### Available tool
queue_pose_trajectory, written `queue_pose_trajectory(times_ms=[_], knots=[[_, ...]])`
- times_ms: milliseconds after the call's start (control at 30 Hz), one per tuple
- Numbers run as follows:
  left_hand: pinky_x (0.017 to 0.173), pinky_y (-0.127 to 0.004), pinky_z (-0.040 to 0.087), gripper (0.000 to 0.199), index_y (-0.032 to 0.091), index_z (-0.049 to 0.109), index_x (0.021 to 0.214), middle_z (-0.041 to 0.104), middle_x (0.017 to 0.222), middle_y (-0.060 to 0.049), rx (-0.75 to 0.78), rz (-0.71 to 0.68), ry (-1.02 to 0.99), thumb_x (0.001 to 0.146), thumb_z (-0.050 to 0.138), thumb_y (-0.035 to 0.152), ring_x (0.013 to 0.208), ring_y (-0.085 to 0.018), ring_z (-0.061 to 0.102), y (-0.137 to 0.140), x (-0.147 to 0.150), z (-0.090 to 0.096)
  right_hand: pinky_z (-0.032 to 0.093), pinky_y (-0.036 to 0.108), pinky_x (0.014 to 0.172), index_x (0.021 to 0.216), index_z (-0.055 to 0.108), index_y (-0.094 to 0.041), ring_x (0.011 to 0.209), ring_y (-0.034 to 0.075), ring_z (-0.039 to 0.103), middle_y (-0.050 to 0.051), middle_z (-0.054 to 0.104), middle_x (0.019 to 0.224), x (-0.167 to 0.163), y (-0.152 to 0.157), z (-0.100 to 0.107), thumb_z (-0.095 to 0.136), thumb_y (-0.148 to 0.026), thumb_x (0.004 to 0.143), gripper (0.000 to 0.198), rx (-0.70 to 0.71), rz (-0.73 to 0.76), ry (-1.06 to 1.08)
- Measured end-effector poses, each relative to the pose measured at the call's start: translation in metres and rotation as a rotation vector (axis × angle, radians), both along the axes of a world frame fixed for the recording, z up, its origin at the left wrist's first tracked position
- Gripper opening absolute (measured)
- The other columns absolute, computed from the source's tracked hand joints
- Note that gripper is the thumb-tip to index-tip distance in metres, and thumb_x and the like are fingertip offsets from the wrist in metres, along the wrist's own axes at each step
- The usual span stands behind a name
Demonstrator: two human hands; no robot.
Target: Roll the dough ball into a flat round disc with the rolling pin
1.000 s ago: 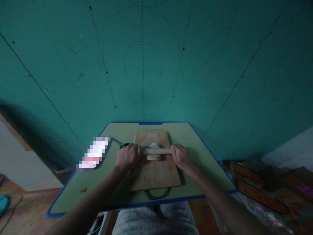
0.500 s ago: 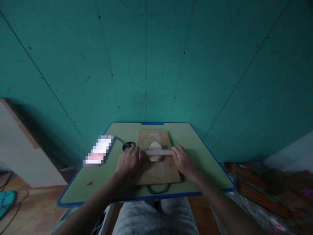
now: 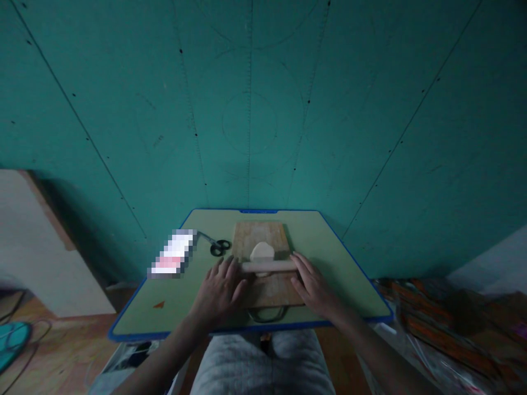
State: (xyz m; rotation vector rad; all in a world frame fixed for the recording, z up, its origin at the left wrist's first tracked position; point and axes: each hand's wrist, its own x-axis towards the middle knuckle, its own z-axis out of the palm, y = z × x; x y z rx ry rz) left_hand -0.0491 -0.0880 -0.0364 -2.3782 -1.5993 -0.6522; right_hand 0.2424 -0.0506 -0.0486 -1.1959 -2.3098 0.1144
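Note:
A pale wooden rolling pin (image 3: 280,266) lies crosswise over a flattened piece of dough (image 3: 262,252) on a wooden cutting board (image 3: 272,293). At the pin's left end, my left hand (image 3: 218,288) rests its outstretched fingers on the wood, thumb held apart. My right hand (image 3: 313,286) is open too, its fingertips on the right end and its thumb below the pin. Most of the dough shows beyond the pin, with a thin edge on the near side. Black-handled scissors (image 3: 220,247) lie left of the board.
The board sits on a pale green table (image 3: 329,236) with a blue rim, against a green wall (image 3: 263,153). A blurred-out white and pink item (image 3: 173,252) and a small orange triangle (image 3: 158,304) are on the left. A dark handle (image 3: 267,318) juts from the board's near edge.
Both hands have loosened from closed grips to outstretched fingers on the pin. The pin has come nearer to me over the dough. The view has shifted slightly; the scissors' handles now show fully.

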Motion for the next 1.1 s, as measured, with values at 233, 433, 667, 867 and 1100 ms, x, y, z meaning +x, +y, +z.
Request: queue_pose_trajectory(times_ms=[233, 433, 667, 867, 1100], knots=[[0.104, -0.050, 0.043, 0.055, 0.010, 0.044, 0.142, 0.054, 0.142, -0.019, 0.022, 0.043, 0.055, 0.099, 0.034, 0.042, 0.130, -0.035, 0.049, -0.011, -0.003, -0.011, 0.037, 0.044, 0.115, 0.157, 0.018, -0.021, 0.145, 0.023, 0.031, 0.012, 0.030, 0.159, 0.005, -0.018, -0.003, 0.036, -0.029, 0.100, 0.061, -0.049, 0.016, 0.009], [0.107, -0.049, 0.043, 0.054, 0.017, 0.041, 0.147, 0.049, 0.148, -0.014, 0.005, 0.033, 0.075, 0.098, 0.037, 0.040, 0.138, -0.033, 0.043, -0.029, -0.008, -0.012, 0.038, 0.044, 0.115, 0.157, 0.017, -0.023, 0.144, 0.023, 0.033, 0.011, 0.029, 0.160, 0.008, -0.031, -0.002, 0.037, -0.024, 0.099, 0.062, -0.002, 0.040, 0.006], [0.109, -0.051, 0.042, 0.050, 0.021, 0.045, 0.145, 0.049, 0.148, -0.013, -0.060, -0.053, 0.143, 0.095, 0.038, 0.028, 0.140, -0.032, 0.041, -0.040, -0.012, -0.012, 0.043, 0.042, 0.111, 0.154, 0.029, -0.024, 0.141, 0.023, 0.040, 0.010, 0.039, 0.155, 0.009, -0.039, -0.001, 0.039, -0.023, 0.097, 0.058, -0.037, 0.012, 0.059], [0.101, -0.044, 0.052, 0.043, 0.021, 0.054, 0.136, 0.059, 0.138, -0.011, -0.047, -0.065, 0.037, 0.096, 0.040, 0.025, 0.127, -0.029, 0.054, -0.038, -0.012, -0.003, 0.047, 0.041, 0.107, 0.142, 0.047, -0.022, 0.134, 0.023, 0.049, 0.012, 0.051, 0.145, 0.005, -0.042, -0.005, 0.041, -0.025, 0.097, 0.045, -0.033, -0.053, 0.139], [0.078, -0.033, 0.058, 0.028, 0.024, 0.067, 0.112, 0.072, 0.104, -0.008, -0.214, -0.161, -0.218, 0.099, 0.043, 0.027, 0.093, -0.021, 0.066, -0.037, -0.003, 0.023, 0.050, 0.042, 0.102, 0.135, 0.053, -0.025, 0.128, 0.026, 0.053, 0.012, 0.053, 0.139, 0.001, -0.043, -0.006, 0.048, -0.023, 0.092, 0.043, 0.061, -0.208, 0.163]])
